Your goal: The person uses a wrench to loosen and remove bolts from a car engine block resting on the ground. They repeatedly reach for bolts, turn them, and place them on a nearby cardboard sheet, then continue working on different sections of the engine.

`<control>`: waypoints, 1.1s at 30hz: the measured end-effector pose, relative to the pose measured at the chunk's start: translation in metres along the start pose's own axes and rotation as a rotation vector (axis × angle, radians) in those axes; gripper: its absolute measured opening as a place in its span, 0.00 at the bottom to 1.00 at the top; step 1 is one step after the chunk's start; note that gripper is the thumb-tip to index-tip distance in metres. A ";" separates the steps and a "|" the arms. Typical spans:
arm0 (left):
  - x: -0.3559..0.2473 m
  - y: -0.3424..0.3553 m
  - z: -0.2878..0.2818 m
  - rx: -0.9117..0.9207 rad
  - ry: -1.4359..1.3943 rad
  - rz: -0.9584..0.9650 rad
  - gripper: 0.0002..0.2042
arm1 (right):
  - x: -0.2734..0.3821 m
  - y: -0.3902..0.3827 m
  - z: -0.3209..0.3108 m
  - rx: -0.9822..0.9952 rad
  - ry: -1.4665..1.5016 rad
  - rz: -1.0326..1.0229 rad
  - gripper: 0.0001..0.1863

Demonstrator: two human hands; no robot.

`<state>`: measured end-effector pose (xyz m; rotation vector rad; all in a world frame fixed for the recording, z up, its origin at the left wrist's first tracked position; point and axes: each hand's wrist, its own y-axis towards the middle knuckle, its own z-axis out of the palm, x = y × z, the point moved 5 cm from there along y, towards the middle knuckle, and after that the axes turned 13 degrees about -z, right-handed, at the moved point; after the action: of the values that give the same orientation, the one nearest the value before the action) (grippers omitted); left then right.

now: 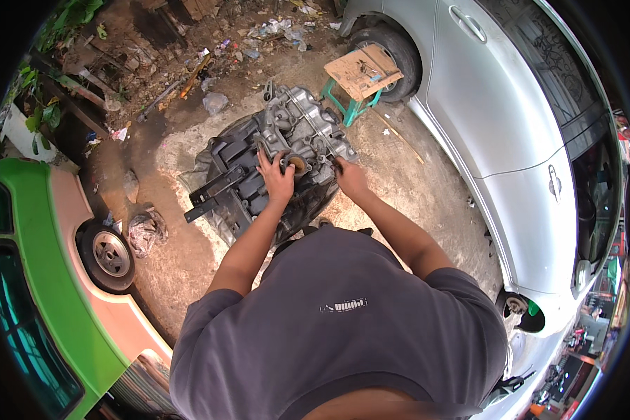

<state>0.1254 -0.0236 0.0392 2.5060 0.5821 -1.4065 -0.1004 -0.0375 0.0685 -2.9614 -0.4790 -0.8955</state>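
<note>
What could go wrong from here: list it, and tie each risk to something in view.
1. The left hand and right hand are bare against the engine, so a metal edge might scrape or pinch skin.
2. Small loose items lie on the stool; a bump could knock some to the ground.
3. Litter and dirt lie nearby, so grit might get into the engine.

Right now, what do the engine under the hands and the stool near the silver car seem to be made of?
The engine looks like dull grey cast metal, its surface ribbed; its matte black parts could be plastic. The stool has a patchy brown top, probably worn wood, and evenly green legs, perhaps plastic.
</note>
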 end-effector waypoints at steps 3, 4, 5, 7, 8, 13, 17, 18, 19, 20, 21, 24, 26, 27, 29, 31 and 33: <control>-0.002 0.000 -0.002 0.030 -0.005 0.020 0.24 | -0.002 -0.009 0.007 -0.121 0.111 -0.023 0.14; -0.002 0.000 -0.003 0.042 0.000 0.006 0.24 | -0.003 -0.011 0.007 -0.142 0.129 -0.031 0.14; -0.003 0.000 -0.003 0.047 0.003 0.004 0.23 | -0.007 -0.015 0.007 -0.051 0.087 0.003 0.14; -0.004 0.001 -0.003 0.069 -0.008 0.005 0.23 | -0.005 -0.024 0.009 0.109 -0.042 -0.039 0.15; -0.004 0.001 -0.002 0.074 -0.004 0.009 0.23 | -0.004 -0.030 0.011 0.196 -0.112 -0.047 0.15; -0.003 0.003 0.001 0.089 -0.010 0.019 0.23 | -0.012 -0.026 -0.014 -0.003 0.024 0.158 0.17; -0.004 0.004 0.001 0.111 0.000 0.035 0.23 | -0.006 0.000 -0.027 0.032 -0.081 0.112 0.18; -0.004 0.004 0.001 0.122 -0.002 0.033 0.23 | -0.003 0.006 -0.029 0.053 -0.128 0.110 0.17; -0.005 0.004 0.001 0.129 -0.002 0.032 0.23 | 0.001 0.012 -0.031 0.076 -0.177 0.107 0.16; -0.005 0.004 0.001 0.135 -0.002 0.031 0.23 | 0.005 0.018 -0.033 0.097 -0.228 0.103 0.16; -0.005 0.005 0.000 0.136 -0.003 0.035 0.23 | 0.009 0.022 -0.033 0.130 -0.260 0.108 0.16; -0.006 0.005 0.000 0.135 0.001 0.040 0.23 | 0.022 0.031 -0.034 0.205 -0.280 0.058 0.16; -0.005 0.005 0.002 0.138 0.012 0.036 0.23 | 0.028 0.036 -0.035 0.250 -0.336 0.022 0.15; -0.005 0.005 0.002 0.130 0.010 0.046 0.23 | 0.029 0.039 -0.035 0.267 -0.361 0.011 0.15; -0.005 0.005 0.002 0.133 0.006 0.040 0.23 | 0.032 0.046 -0.034 0.290 -0.405 -0.033 0.13; -0.005 0.005 0.002 0.130 0.005 0.037 0.23 | 0.032 0.055 -0.034 0.316 -0.454 -0.077 0.13; -0.005 0.005 0.002 0.128 0.011 0.031 0.23 | 0.033 0.063 -0.035 0.374 -0.454 -0.142 0.13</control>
<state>0.1237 -0.0302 0.0421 2.6105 0.4671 -1.4635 -0.0750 -0.0912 0.1200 -2.7833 -0.7755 -0.0990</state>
